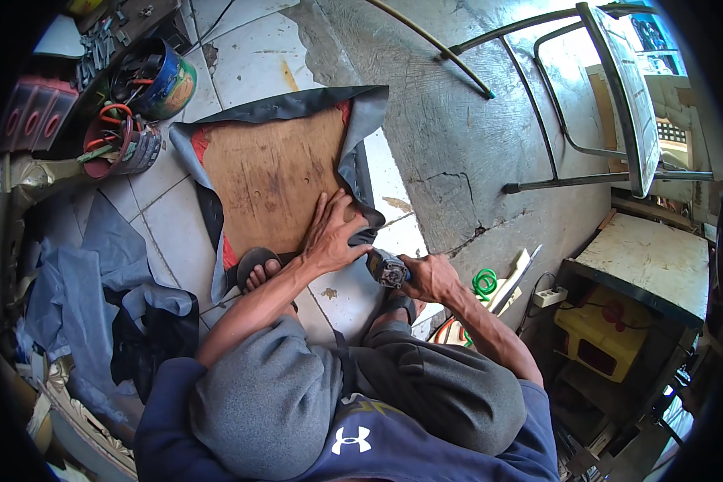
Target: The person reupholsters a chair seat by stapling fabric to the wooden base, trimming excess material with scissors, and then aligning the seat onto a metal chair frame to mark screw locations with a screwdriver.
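A square plywood seat board (261,185) lies on the tiles, wrapped round its edges with dark grey cover material (201,173) over red padding (227,247). My left hand (333,229) grips the bunched cover at the board's lower right corner, some fingers resting on the wood. Just beside it, my right hand (427,279) is closed on a staple gun (387,269), whose nose is close to that corner and partly hidden. My sandalled foot (260,270) is at the board's lower edge.
Buckets of tools (111,149) stand upper left. Loose grey fabric (88,289) lies left. A metal chair frame (643,104) and pole (426,48) occupy the upper right. A coiled green hose (484,283), a bench (635,265) and a yellow machine (601,329) are to my right.
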Action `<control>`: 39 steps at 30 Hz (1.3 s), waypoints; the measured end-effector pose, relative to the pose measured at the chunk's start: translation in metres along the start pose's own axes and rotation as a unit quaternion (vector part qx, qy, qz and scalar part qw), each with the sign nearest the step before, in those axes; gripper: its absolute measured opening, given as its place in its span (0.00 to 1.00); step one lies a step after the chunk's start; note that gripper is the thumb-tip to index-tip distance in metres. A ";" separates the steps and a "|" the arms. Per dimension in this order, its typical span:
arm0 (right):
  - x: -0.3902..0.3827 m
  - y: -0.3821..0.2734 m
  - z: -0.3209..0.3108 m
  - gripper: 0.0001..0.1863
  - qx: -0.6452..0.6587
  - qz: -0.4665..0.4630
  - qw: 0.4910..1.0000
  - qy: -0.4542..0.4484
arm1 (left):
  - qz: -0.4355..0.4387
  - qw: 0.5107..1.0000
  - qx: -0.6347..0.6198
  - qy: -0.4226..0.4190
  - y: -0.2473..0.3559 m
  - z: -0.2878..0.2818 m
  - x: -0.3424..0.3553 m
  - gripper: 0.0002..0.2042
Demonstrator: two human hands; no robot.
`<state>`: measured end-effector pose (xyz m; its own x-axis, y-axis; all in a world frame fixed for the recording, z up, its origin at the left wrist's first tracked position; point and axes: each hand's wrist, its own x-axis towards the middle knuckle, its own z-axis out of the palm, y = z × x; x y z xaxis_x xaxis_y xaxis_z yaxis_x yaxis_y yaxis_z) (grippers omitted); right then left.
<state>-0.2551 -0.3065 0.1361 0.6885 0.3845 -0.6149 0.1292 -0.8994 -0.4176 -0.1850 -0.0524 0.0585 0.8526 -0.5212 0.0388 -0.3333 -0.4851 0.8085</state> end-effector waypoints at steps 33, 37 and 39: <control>0.041 0.026 -0.033 0.23 -0.018 -0.078 0.997 0.018 | 0.051 0.998 -0.043 0.002 -0.035 0.004 -0.012 0.06; 0.045 0.032 -0.035 0.24 -0.022 -0.079 0.996 0.034 | 0.076 0.996 -0.052 -0.014 -0.037 0.004 -0.011 0.06; 0.052 0.034 -0.033 0.24 -0.035 -0.079 0.995 0.040 | 0.081 0.996 -0.037 -0.015 -0.035 0.005 -0.011 0.06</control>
<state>-0.1916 -0.3241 0.1123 0.7103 0.5069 -0.4883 0.2882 -0.8424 -0.4554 -0.1843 -0.0329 0.0269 0.7774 -0.6094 0.1557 -0.4343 -0.3409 0.8338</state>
